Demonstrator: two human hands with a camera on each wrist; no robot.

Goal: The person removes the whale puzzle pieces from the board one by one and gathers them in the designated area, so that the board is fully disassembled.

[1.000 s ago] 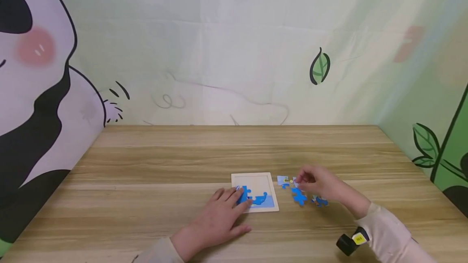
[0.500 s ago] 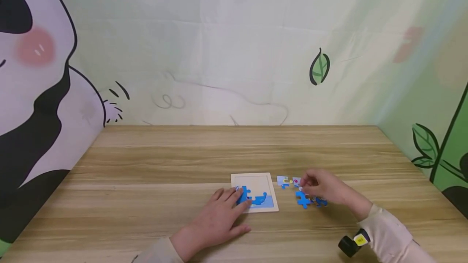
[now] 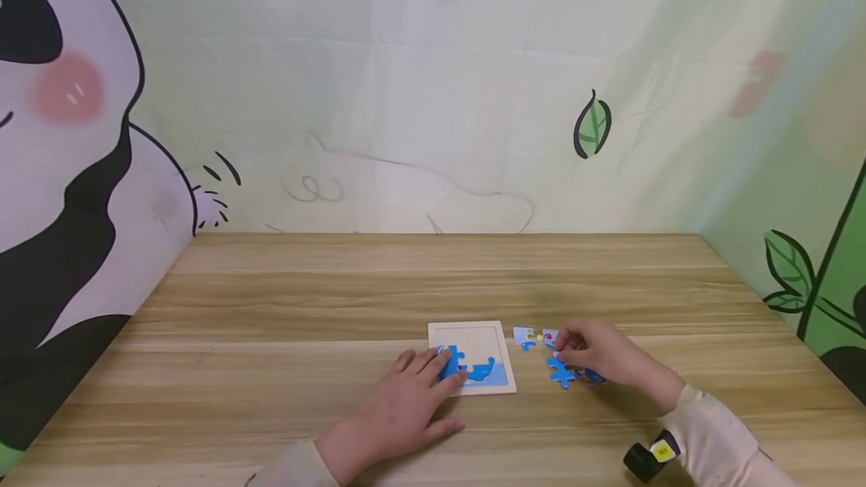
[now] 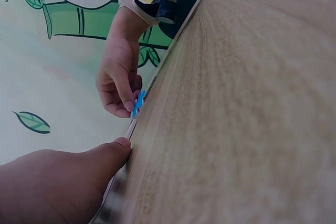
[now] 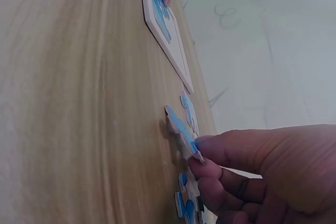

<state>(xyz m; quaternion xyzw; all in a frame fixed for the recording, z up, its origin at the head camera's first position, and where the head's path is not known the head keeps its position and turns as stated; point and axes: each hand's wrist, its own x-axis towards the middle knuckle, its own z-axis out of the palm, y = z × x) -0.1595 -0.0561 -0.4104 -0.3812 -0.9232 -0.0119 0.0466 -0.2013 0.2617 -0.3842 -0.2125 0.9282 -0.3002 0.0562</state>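
My right hand (image 3: 598, 355) pinches a blue jigsaw piece (image 3: 561, 373) between thumb and fingers, to the right of the wooden puzzle tray (image 3: 507, 355). The right wrist view shows this piece (image 5: 181, 127) tilted and raised, with a shadow on the table under it. My left hand (image 3: 406, 393) lies over the tray's lower left corner, fingers extended, fingertips on the blue pieces (image 3: 455, 358) there. Blue and light-blue pieces fill the tray's lower part; its upper part shows bare wood. In the left wrist view only the thumb side of my left hand (image 4: 63, 179) appears.
Light-blue patterned jigsaw pieces (image 3: 524, 336) lie just right of the tray. More loose blue pieces (image 3: 595, 376) lie partly hidden under my right hand. A black wrist camera (image 3: 646, 459) hangs from the right sleeve. A printed backdrop (image 3: 433, 111) stands behind the wooden table (image 3: 271, 322).
My right hand, pinching the blue jigsaw piece, has shifted slightly to the right and toward me. The left hand and the tray have stayed in place.
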